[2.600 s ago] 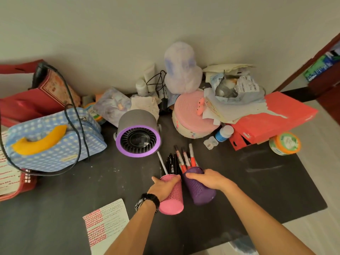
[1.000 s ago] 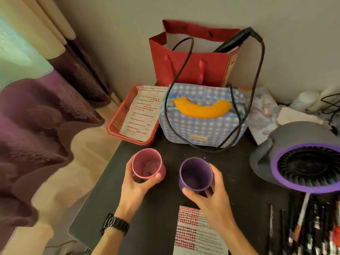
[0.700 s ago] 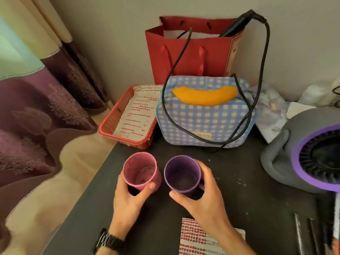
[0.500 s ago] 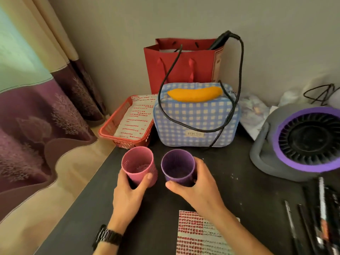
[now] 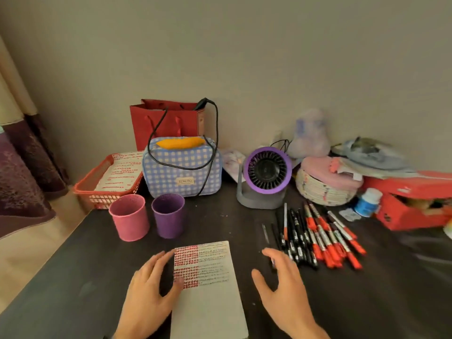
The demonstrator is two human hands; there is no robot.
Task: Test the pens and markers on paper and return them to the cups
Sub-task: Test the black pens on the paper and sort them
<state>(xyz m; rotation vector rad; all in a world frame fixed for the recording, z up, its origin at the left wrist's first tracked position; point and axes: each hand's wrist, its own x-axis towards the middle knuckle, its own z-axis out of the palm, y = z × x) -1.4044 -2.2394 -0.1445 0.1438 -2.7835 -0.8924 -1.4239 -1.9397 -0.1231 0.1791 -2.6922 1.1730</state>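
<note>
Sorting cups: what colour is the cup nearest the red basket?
The cup is pink, seen in the head view.

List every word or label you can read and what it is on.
"ETALOO", last letters unsure: tag on the checked bag.
No words readable: test sheet, only rows of red and black marks.
Too blurred: basket sheet in the red basket, red lines.
Too small: print on the pens and the bottle.

Home room: curtain point(image 5: 22, 165), gift bag point(image 5: 166, 122), desk fan point(image 5: 266, 177) on cluttered desk point(image 5: 367, 302)
</note>
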